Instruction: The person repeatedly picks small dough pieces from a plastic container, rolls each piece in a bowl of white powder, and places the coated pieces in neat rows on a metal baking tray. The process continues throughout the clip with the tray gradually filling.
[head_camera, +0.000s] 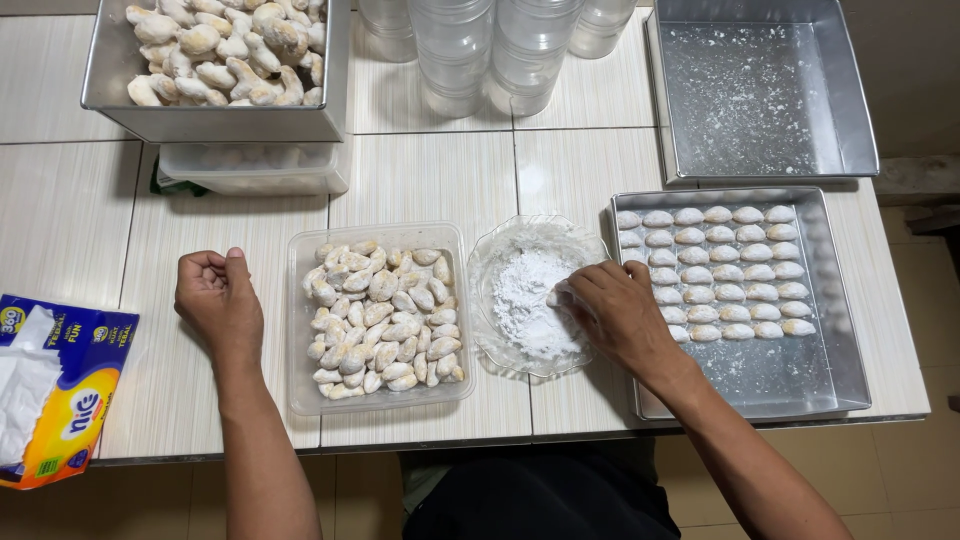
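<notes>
While curled loosely and gripping nothing, left hand (218, 300) rests just left of plastic tub (380, 318) of coated cookies. Right hand (615, 312) pinches cookie (556, 297) over sugar dish (530, 296); could crumble if squeezed, or scatter powder toward tray (745, 300) behind the grip.

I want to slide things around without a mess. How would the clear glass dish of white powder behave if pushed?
The glass dish looks rigid, shallow and wide, so it would probably slide flat rather than tip. Its loose white powder is heaped and would likely spill or puff if jolted. The right hand rests in it, steadying it.
</notes>
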